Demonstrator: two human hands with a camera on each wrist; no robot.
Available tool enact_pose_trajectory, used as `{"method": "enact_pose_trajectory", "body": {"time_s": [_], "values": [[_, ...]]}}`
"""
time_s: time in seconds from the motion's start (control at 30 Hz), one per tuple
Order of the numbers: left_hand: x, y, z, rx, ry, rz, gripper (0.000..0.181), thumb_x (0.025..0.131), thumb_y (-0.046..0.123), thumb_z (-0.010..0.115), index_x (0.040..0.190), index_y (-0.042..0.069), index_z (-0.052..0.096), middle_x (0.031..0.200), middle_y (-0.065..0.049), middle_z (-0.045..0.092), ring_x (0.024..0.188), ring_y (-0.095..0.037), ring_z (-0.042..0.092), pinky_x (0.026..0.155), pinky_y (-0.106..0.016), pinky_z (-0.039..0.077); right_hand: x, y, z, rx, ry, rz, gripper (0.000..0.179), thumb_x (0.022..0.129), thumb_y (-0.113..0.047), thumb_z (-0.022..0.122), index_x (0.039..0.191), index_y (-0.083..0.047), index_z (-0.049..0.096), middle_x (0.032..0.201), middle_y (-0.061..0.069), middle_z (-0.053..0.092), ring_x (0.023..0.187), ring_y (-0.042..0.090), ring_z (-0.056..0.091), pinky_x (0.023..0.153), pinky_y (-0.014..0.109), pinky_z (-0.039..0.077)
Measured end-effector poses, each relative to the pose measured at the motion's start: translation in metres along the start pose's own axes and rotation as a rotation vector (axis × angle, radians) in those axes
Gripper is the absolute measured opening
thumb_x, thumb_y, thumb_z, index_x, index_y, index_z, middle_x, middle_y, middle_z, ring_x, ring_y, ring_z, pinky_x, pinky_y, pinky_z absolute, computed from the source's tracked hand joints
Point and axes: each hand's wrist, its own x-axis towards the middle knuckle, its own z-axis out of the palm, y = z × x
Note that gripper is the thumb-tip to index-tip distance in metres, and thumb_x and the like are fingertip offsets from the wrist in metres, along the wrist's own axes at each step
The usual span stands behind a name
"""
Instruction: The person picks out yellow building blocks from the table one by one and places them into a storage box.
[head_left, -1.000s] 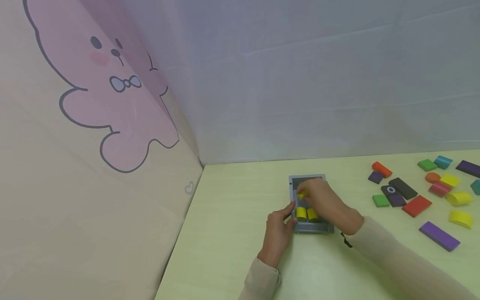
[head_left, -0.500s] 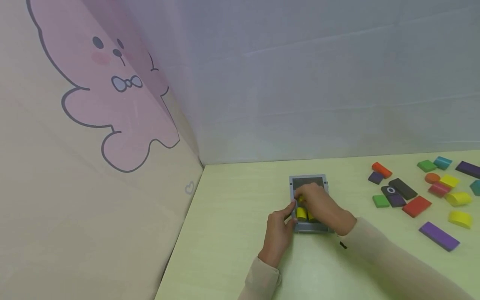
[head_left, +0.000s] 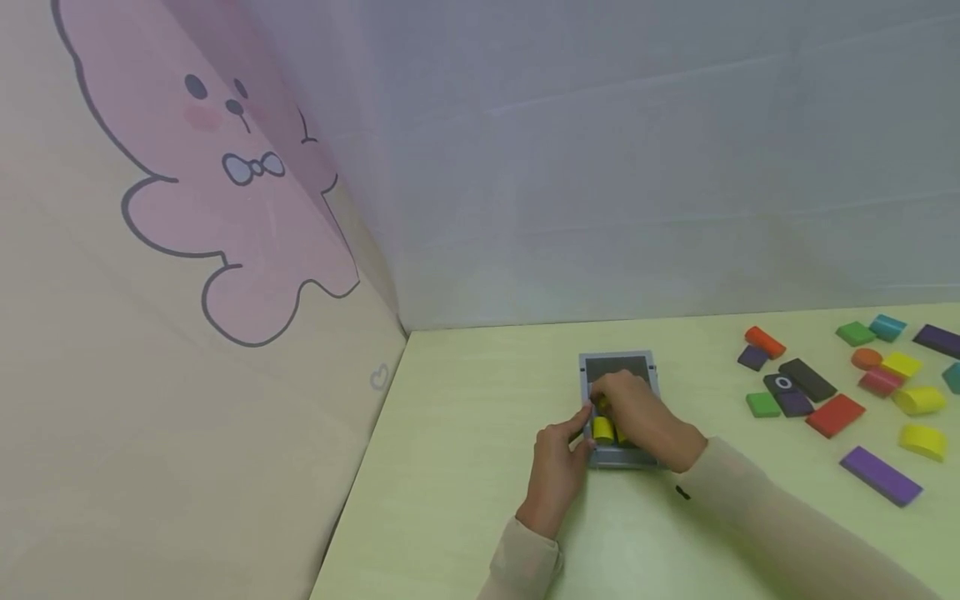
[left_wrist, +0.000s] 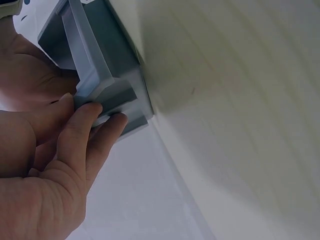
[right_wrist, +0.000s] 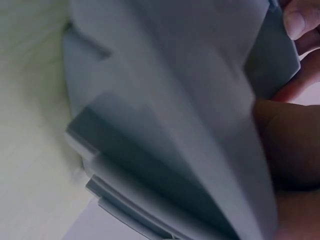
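A small grey box [head_left: 622, 457] with an open top lies on the table. My left hand [head_left: 551, 475] holds its left wall; in the left wrist view, the fingertips [left_wrist: 90, 112] pinch the wall's edge [left_wrist: 92, 60]. My right hand [head_left: 645, 421] reaches inside from the right, its fingers gripping a small yellow block [head_left: 602, 402] that mostly hides behind them. Just nearer stands a yellow rounded block [head_left: 602, 431], and beside it another yellow block [head_left: 622, 436] is largely covered by the right hand. The right wrist view shows the box's outer wall [right_wrist: 165, 100] close up.
On the right of the table lie scattered coloured blocks, among them a red one [head_left: 835, 416], a purple one [head_left: 881, 476], a black one [head_left: 807, 380] and yellow arched ones [head_left: 922, 441]. A cloth wall [head_left: 637, 167] stands behind; another with a pink bear print [head_left: 255, 225] is at left.
My right hand has moved a little nearer and lower in the box with the yellow block, and now covers more of the right-hand yellow block. My left hand stays on the wall.
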Motion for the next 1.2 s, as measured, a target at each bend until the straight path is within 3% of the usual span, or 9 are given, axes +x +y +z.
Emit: {"method": "enact_pose_trajectory", "body": {"time_s": [0.37, 0.77, 1.03, 1.2], "values": [[-0.0003, 0.0013, -0.0006, 0.004, 0.006, 0.011, 0.050, 0.096, -0.006, 0.071, 0.145, 0.005, 0.062, 0.144, -0.009, 0.064, 0.134, -0.024, 0.061, 0.112, -0.042, 0.050, 0.0036, 0.0051, 0.0042, -0.038, -0.009, -0.003, 0.018, 0.087, 0.016, 0.073, 0.095, 0.002, 0.080, 0.093, 0.012, 0.078, 0.076, 0.017, 0.064, 0.072, 0.040, 0.060], [-0.0007, 0.0012, -0.0004, 0.002, 0.006, 0.018, 0.051, 0.096, -0.007, 0.071, 0.145, 0.005, 0.062, 0.144, -0.009, 0.063, 0.134, -0.024, 0.061, 0.112, -0.042, 0.050, 0.0052, 0.0046, 0.0063, -0.058, -0.007, -0.009, 0.015, 0.087, 0.015, 0.074, 0.092, 0.002, 0.080, 0.091, 0.012, 0.078, 0.074, 0.016, 0.061, 0.074, 0.042, 0.060], [0.0000, -0.0003, 0.0001, -0.001, 0.001, 0.012, 0.051, 0.097, -0.007, 0.070, 0.146, 0.005, 0.061, 0.145, -0.009, 0.063, 0.134, -0.024, 0.061, 0.111, -0.041, 0.051, 0.0047, 0.0033, 0.0059, -0.073, -0.010, -0.004, 0.016, 0.089, 0.015, 0.071, 0.093, 0.002, 0.080, 0.087, 0.011, 0.076, 0.068, 0.016, 0.054, 0.069, 0.036, 0.055], [0.0001, -0.0009, 0.0006, -0.006, -0.004, 0.006, 0.051, 0.097, -0.007, 0.070, 0.146, 0.005, 0.061, 0.145, -0.009, 0.063, 0.134, -0.024, 0.060, 0.111, -0.041, 0.051, 0.0036, 0.0019, 0.0045, -0.063, -0.026, 0.010, 0.016, 0.089, 0.015, 0.071, 0.097, 0.004, 0.080, 0.093, 0.014, 0.078, 0.072, 0.017, 0.058, 0.069, 0.035, 0.056]]}}
